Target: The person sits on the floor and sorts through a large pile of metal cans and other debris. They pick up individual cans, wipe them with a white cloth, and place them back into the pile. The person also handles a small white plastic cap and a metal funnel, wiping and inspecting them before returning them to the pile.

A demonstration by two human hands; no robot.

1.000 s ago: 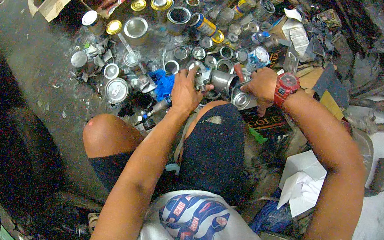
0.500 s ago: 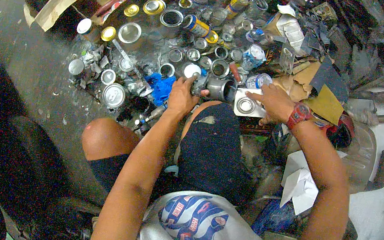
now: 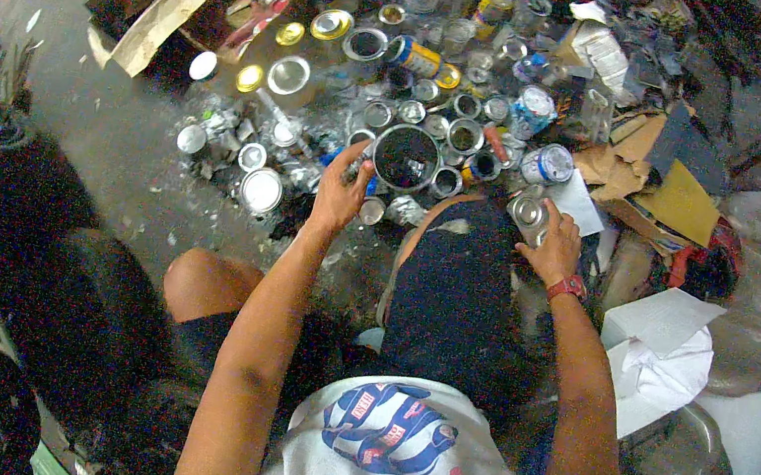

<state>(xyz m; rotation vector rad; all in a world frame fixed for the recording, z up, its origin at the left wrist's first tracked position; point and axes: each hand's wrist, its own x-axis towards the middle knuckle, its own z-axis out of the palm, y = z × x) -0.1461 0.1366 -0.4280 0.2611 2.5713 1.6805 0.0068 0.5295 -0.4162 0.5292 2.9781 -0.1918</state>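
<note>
My left hand (image 3: 344, 193) grips the side of a wide dark can (image 3: 406, 157), thumb near its rim. The can's round mouth faces up at me, and its inside looks black. Over by my right knee, my right hand (image 3: 555, 248) is closed around a small, clear or silvery cup (image 3: 529, 216), its round end turned upward. Beside that cup lies a white card (image 3: 576, 202), partly covered by my fingers. A white-and-blue labelled can (image 3: 548, 164) rests on its side just beyond the card. Some blue material (image 3: 331, 158) shows behind my left fingers.
Several open tins and cups crowd the floor ahead, including a yellow-and-blue can (image 3: 417, 56) lying over. Cardboard boxes (image 3: 156, 24) stand far left. Torn cardboard and a yellow sheet (image 3: 683, 205) lie right. White paper (image 3: 664, 350) sits near my right elbow.
The dark can by my left hand has gone from tipped sideways to mouth up. My right hand now has the small cup beside the white card, which it held before. The view has shifted.
</note>
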